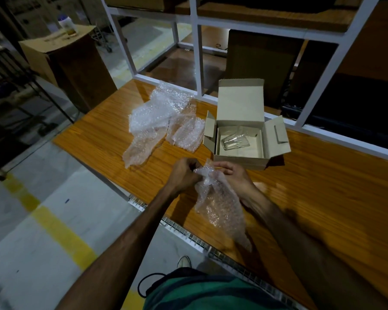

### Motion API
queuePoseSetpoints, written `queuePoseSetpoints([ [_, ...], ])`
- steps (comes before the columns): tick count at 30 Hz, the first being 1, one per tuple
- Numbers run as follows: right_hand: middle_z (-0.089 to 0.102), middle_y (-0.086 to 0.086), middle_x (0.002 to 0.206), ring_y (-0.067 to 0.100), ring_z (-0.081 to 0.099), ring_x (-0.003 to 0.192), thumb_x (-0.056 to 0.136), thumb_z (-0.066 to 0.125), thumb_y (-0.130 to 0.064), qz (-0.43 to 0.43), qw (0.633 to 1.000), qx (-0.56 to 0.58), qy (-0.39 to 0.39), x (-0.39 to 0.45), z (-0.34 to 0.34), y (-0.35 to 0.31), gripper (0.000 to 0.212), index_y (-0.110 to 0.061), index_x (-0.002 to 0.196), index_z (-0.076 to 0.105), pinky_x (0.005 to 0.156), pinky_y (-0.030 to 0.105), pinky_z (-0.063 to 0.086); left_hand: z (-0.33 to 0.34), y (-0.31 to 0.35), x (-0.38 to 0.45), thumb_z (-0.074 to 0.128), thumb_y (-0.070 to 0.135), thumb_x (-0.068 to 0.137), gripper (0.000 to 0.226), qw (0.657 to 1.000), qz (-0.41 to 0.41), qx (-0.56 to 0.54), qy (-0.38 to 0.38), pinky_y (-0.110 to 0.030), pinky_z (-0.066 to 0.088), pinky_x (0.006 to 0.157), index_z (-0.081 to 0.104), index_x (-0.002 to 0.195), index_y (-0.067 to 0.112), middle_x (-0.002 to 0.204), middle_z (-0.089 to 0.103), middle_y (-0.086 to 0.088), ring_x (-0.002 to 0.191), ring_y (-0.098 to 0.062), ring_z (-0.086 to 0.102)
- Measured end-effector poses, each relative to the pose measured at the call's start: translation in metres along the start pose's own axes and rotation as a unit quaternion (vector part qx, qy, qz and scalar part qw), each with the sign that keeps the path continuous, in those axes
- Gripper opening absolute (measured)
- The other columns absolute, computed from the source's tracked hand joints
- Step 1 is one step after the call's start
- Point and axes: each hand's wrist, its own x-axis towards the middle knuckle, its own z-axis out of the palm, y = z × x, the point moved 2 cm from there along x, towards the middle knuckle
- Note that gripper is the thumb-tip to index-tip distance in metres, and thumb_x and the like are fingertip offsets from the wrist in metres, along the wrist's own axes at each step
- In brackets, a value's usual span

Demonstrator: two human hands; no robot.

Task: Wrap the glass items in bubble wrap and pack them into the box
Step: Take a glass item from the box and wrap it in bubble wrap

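Note:
A small open cardboard box (240,161) stands on the wooden table (323,198), its lid raised at the back. A clear drinking glass (233,142) lies on its side inside, unwrapped. Just in front of the box, my left hand (184,173) grips the bunched top of a sheet of bubble wrap (220,206). My right hand (233,175) holds the same sheet from the other side. The sheet's long tail hangs down toward me over the table. Whether a glass is inside the sheet I cannot tell.
Several loose crumpled sheets of bubble wrap (164,117) lie on the table left of the box. A white metal frame (197,63) rises behind the table. A tall cardboard box (70,63) with a jar on top stands at the far left. The table's near edge runs diagonally past my legs.

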Motion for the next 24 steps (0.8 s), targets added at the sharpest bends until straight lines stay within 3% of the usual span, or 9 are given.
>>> queuePoseSetpoints([
  [3,0.074,0.001,0.109,0.01,0.073,0.093,0.094,0.078,-0.013,-0.008,1.0,-0.027,0.009,-0.001,0.002,-0.005,0.027,-0.02,0.119,0.071,0.063,0.016,0.056,-0.003,0.0,-0.003,0.084,0.029,0.08,0.017,0.999,0.017,-0.027,-0.015,-0.044,0.059,0.071,0.075,0.085,0.015,0.086,0.075,0.0,0.082,-0.02,0.07],
  [6,0.074,0.001,0.093,0.003,0.069,0.068,0.094,0.076,-0.006,-0.02,0.997,-0.058,0.041,0.001,0.004,-0.01,0.016,-0.02,0.1,0.071,0.053,0.015,0.051,-0.009,0.004,-0.008,0.084,0.033,0.078,0.033,0.996,0.028,-0.077,-0.04,-0.041,0.058,0.077,0.078,0.106,0.016,0.102,0.077,0.001,0.093,-0.02,0.072],
  [9,0.07,0.0,0.082,0.008,0.067,0.065,0.089,0.078,-0.003,-0.03,0.992,-0.097,0.07,0.006,0.007,-0.01,0.018,-0.019,0.094,0.071,0.054,0.022,0.052,-0.012,0.004,-0.018,0.085,0.025,0.086,0.062,0.987,0.015,-0.141,-0.074,-0.041,0.061,0.087,0.06,0.143,0.024,0.127,0.066,-0.001,0.105,-0.023,0.069],
  [13,0.07,0.002,0.08,0.016,0.065,0.069,0.087,0.078,-0.003,-0.046,0.982,-0.156,0.094,0.011,0.008,-0.009,0.021,-0.023,0.087,0.071,0.06,0.037,0.057,-0.017,-0.004,-0.032,0.088,0.024,0.084,0.09,0.976,0.036,-0.176,-0.12,-0.033,0.056,0.099,0.038,0.155,0.044,0.143,0.054,0.006,0.12,-0.012,0.063],
  [17,0.071,0.006,0.083,0.021,0.066,0.069,0.084,0.083,-0.01,-0.079,0.969,-0.216,0.09,0.011,0.011,-0.009,0.019,-0.022,0.087,0.068,0.066,0.048,0.061,-0.012,0.002,-0.038,0.087,0.029,0.082,0.09,0.972,0.02,-0.213,-0.094,-0.031,0.059,0.088,0.037,0.155,0.045,0.139,0.056,0.005,0.113,-0.013,0.065],
  [21,0.067,0.002,0.08,0.013,0.06,0.068,0.089,0.083,-0.025,-0.101,0.962,-0.239,0.089,0.012,0.012,-0.01,0.018,-0.024,0.086,0.065,0.062,0.041,0.054,-0.006,0.005,-0.034,0.084,0.037,0.084,0.079,0.975,-0.007,-0.22,-0.044,-0.032,0.057,0.085,0.043,0.152,0.041,0.139,0.056,0.002,0.116,-0.02,0.061],
  [24,0.066,-0.006,0.081,0.01,0.061,0.072,0.096,0.074,-0.023,-0.116,0.951,-0.271,0.095,0.012,0.014,-0.012,0.014,-0.026,0.086,0.065,0.068,0.04,0.056,-0.001,0.013,-0.032,0.084,0.03,0.086,0.076,0.985,-0.002,-0.171,-0.032,-0.02,0.053,0.083,0.046,0.151,0.032,0.137,0.054,0.006,0.114,-0.009,0.057],
])
